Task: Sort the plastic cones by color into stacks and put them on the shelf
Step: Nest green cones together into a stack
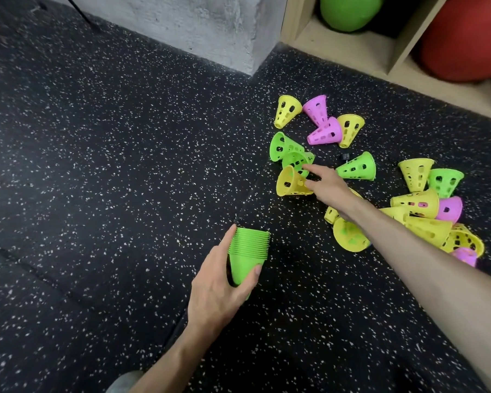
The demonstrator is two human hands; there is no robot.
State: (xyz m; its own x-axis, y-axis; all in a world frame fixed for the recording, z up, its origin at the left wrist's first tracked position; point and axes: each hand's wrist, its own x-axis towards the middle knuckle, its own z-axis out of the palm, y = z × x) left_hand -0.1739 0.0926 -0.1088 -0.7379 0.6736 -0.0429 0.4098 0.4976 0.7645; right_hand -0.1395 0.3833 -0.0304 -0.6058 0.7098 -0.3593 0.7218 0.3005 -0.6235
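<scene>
The speckled floor (pixel 97 180) lies open across the whole left and near side, with bare floor also between the held green stack (pixel 247 253) and the scattered cones (pixel 420 205). To the right, loose cones crowd together, many touching. Far off, a concrete pillar (pixel 199 26) and the wooden shelf (pixel 349 49) close the way.

No writing, label, brand, number or sign can be read anywhere in the view.
</scene>
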